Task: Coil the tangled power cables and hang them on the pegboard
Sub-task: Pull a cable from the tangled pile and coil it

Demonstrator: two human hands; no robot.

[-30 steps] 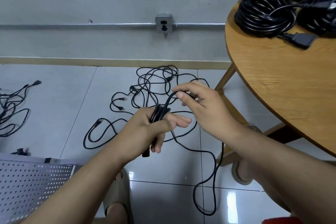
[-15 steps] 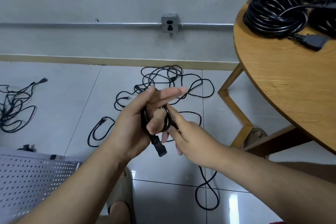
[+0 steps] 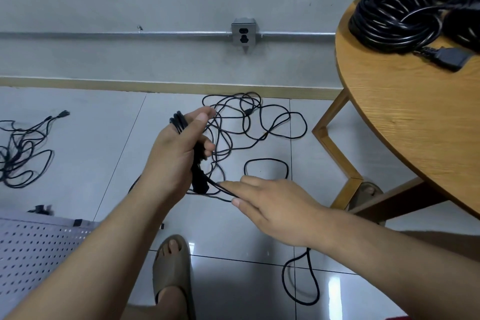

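The left hand (image 3: 179, 156) grips loops of thin black power cable (image 3: 179, 122) at frame centre, its palm hiding most. The right hand (image 3: 275, 205), fingers straight, meets the trailing strand; any pinch is unclear. The grey perforated pegboard (image 3: 31, 249) is cut off lower left.

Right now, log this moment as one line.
left hand: grips cable coil | right hand: pinches trailing strand | stage: coiling, not hung

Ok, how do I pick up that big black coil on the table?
Take the cable coil by its near rim from above, fingers through the middle, wrapping all loops. It lies flat on the table; pulling the loose plug might unravel it.
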